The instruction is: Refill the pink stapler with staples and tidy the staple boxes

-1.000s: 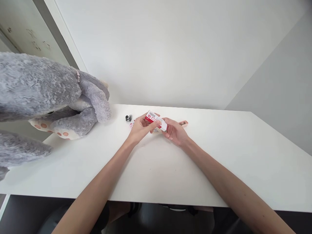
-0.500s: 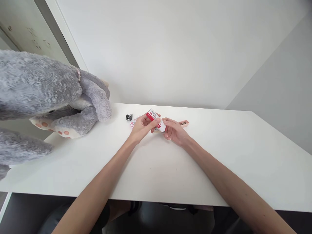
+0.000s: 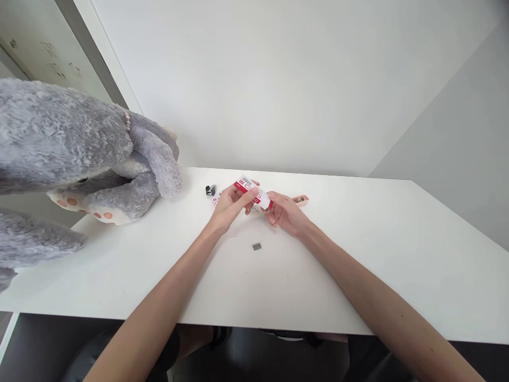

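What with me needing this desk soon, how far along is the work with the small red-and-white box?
Seemingly partway. One small grey piece already lies loose on the desk, perhaps out of the box. The box is in hand, held between the left hand and right hand. Setting it down appears left to do; whether more remains inside is hidden.

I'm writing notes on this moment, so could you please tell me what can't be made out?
All in the head view:
Held box: underside faces away; fine print too small.
Red-and-white item: partly behind the left hand.
Pink case: contents too small to identify.
Grey piece: too small to identify.
Plush toy: cut off by left edge.
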The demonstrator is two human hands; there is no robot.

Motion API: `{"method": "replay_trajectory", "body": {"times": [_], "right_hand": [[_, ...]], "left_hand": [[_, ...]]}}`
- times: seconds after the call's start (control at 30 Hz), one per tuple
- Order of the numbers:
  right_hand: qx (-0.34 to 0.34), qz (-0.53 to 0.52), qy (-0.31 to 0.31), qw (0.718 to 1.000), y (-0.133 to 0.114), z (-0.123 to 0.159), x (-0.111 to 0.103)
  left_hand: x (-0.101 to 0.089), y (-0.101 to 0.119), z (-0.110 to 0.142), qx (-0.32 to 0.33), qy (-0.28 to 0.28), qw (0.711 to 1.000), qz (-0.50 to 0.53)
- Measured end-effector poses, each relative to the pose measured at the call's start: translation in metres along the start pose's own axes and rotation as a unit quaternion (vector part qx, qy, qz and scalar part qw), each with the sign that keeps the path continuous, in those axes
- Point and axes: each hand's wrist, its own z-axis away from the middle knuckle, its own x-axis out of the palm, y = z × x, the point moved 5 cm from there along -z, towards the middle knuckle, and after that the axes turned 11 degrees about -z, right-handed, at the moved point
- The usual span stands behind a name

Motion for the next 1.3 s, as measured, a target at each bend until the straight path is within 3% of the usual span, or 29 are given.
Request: {"method": "replay_trajectory", "body": {"times": [0.37,0.97,1.3], "right_hand": [[-0.01,-0.013,0.022,1.0,-0.003,0.0,0.001],[-0.026,-0.021,0.035,0.999,-0.001,-0.001,-0.002],[-0.018,-0.039,0.058,0.997,-0.003,-0.002,-0.001]], "left_hand": [[-0.002,0.0,-0.001,-0.01,0.011,0.999,0.037],[0.01,0.005,0.0,-0.018,-0.079,0.997,-0.009],[0.01,0.006,0.001,-0.01,-0.096,0.995,-0.003]]}}
